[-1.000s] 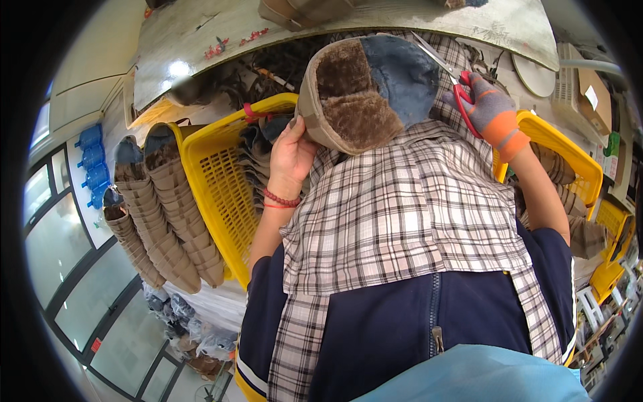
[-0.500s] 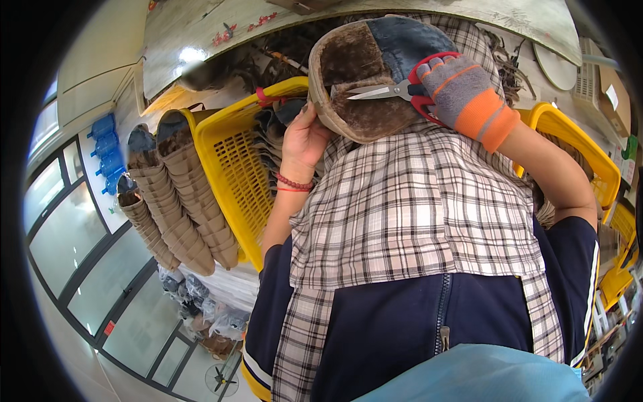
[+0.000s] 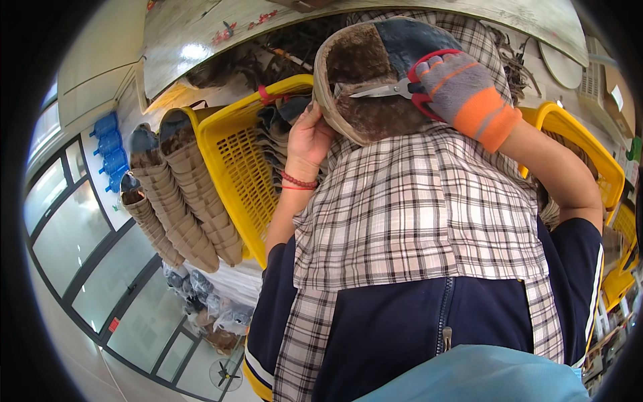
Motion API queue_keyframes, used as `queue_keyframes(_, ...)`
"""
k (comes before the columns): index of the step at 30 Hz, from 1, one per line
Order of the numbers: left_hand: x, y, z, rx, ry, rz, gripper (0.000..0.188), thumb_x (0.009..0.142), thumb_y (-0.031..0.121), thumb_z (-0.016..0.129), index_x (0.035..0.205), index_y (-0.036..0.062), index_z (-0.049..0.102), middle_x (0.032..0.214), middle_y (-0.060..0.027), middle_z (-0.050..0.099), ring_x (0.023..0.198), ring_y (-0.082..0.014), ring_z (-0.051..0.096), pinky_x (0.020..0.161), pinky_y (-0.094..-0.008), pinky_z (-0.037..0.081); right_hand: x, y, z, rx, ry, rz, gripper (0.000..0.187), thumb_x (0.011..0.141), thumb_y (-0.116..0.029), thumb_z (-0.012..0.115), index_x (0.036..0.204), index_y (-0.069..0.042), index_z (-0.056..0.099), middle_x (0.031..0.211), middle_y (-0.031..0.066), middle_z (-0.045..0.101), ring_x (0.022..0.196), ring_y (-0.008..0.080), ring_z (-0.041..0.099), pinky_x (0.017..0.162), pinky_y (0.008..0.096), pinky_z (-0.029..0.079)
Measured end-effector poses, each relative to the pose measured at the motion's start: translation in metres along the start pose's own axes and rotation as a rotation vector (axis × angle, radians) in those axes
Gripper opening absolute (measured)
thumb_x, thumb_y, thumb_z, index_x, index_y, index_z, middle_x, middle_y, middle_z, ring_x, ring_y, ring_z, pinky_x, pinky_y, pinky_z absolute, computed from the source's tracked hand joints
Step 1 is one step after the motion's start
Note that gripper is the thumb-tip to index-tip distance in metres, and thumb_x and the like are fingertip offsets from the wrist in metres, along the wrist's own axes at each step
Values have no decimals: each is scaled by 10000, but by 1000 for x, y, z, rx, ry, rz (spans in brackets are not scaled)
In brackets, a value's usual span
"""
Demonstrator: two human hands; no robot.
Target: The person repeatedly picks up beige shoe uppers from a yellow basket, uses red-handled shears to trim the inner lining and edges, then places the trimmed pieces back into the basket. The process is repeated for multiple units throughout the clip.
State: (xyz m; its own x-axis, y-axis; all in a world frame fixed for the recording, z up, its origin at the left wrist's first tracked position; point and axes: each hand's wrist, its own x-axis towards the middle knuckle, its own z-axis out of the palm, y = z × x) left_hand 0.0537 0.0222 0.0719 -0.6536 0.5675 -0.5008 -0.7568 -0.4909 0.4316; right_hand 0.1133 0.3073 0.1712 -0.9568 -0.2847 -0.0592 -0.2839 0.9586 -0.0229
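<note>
An oval fur-lined piece (image 3: 358, 57) is held tilted up above my lap, with a beige edge, brown fluffy lining and a dark blue part at its upper right. My left hand (image 3: 311, 137), bare, grips its lower left edge, thumb on the near side and the other fingers mostly hidden behind. In my right hand (image 3: 462, 90), which wears a grey and orange glove, is a pair of red-handled scissors (image 3: 385, 90). Their blades lie over the brown lining and point left, close to the seam across the middle. Whether the tips touch the fur I cannot tell.
Left of me stands a yellow basket (image 3: 231, 157) with dark pieces in it. Beyond it are stacks of nested beige fur-lined pieces (image 3: 187, 194). Another yellow basket (image 3: 583, 144) is at the right. A worktop edge (image 3: 375, 8) crosses the top, with dark scraps (image 3: 519, 63) below.
The fur-lined piece and my left hand have shifted slightly to the right in the picture. The scissors' blades look closer together than before. Both hands keep their hold.
</note>
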Motion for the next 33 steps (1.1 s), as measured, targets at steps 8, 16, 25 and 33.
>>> queue_keyframes(8,2,-9,-19,7,-23,17,314,913,114,539,1212,26,501,1150,-100,596,1082,-208,546,984,-359,388,-14,-1,-6,-15,-124,43,339,784,-337,643,971,-60,588,844,92,635,810,231,623,702,342,486)
queue_keyframes(16,3,-10,-20,-9,-4,5,319,908,99,541,1212,14,495,1130,-104,605,1081,-204,549,975,-352,397,-15,-1,0,0,-68,14,317,792,-326,624,941,-50,583,814,105,634,774,235,627,670,348,488)
queue_keyframes(25,1,-10,-14,19,-31,26,374,921,113,524,1276,20,451,1219,-95,553,1129,-213,516,1000,-364,375,-24,7,3,107,3,39,346,769,-364,660,941,-72,592,768,86,636,714,256,628,639,341,489)
queue_keyframes(33,0,1,53,81,-187,90,403,952,221,476,1307,35,435,1275,-99,517,1198,-228,457,1059,-405,299,-36,-4,1,1527,27,659,451,701,-406,774,929,-52,612,744,122,635,665,256,631,572,329,467)
